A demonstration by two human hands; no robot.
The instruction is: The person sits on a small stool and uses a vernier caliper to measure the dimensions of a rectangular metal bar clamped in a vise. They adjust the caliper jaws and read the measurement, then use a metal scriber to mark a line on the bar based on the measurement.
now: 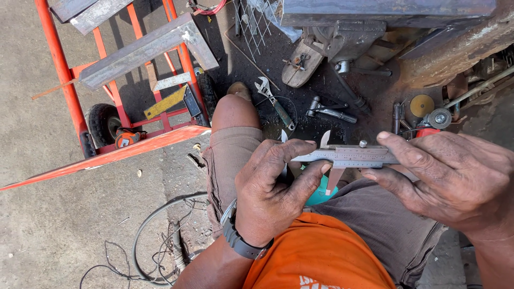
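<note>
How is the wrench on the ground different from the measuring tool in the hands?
The wrench lies untouched on the dirty ground; the caliper is held up by both hands. The wrench has a dark handle and a hooked jaw; the caliper is a straight, pale ruler-like bar. Both are metal.

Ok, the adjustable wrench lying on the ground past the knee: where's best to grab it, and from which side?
Probably by its dark handle, mid-length. The adjustable wrench lies flat on the dirt floor, jaw end farthest from the knee, handle running towards the lower right. Come from above, fingers across the handle; it looks bare there, clear of the ratchet tool.
</note>
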